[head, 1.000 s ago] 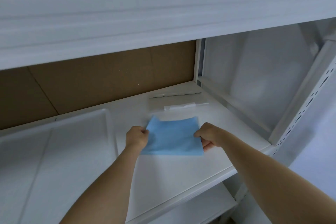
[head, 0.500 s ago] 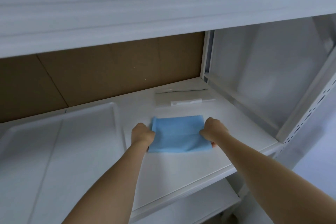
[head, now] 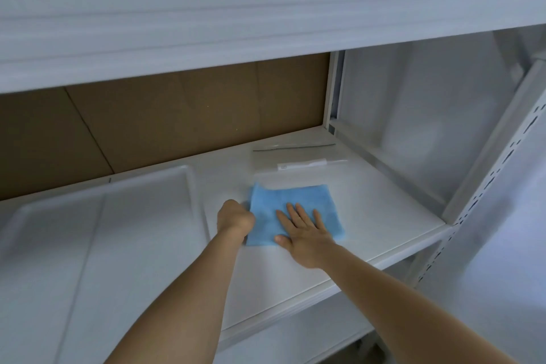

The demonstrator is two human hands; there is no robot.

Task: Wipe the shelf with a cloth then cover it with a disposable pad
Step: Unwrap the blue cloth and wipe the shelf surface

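Note:
A folded blue cloth [head: 298, 201] lies flat on the white shelf [head: 369, 210], right of the middle. My left hand [head: 235, 220] is closed in a fist on the cloth's left edge. My right hand [head: 304, 233] lies flat on top of the cloth, palm down and fingers spread. A clear plastic bag [head: 298, 161] with a white folded item inside rests on the shelf behind the cloth, near the back right corner.
A white tray [head: 97, 233] takes up the left part of the shelf. Brown cardboard [head: 177, 115] forms the back wall. Another shelf board [head: 236, 9] hangs close overhead. A perforated white upright [head: 496, 186] stands at the right front, and a lower shelf [head: 295, 337] shows below.
My right hand let go of the cloth's right edge and now presses flat on top of it. The cloth has gone down onto the shelf; my left hand still grips its left edge.

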